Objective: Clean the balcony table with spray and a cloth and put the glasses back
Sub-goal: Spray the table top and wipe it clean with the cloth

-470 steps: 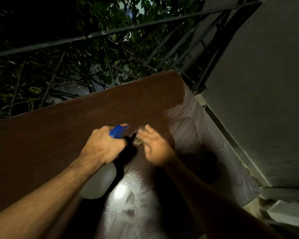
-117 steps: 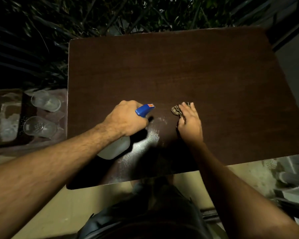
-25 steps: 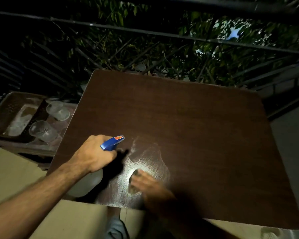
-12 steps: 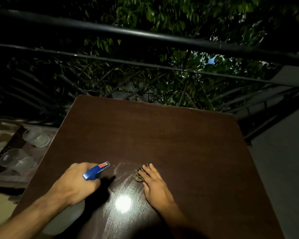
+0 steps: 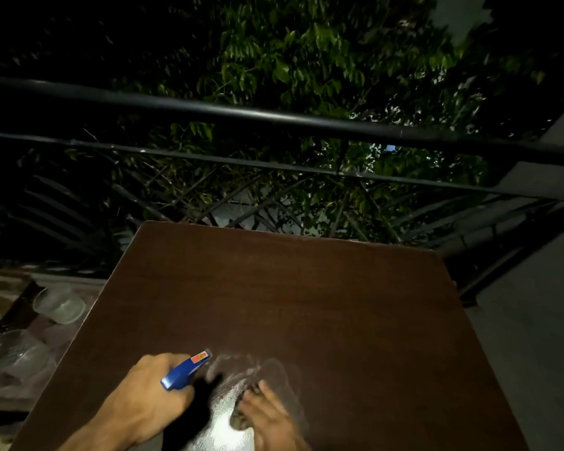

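Head view: at lower centre of the frame the left hand has its fingers curled round a spray bottle, its blue nozzle pointing up and right. Just right of it, the right hand, blurred, presses a cloth flat on the wet patch of the brown table. Two glasses stand at the left edge, off the table. A railing crosses above.
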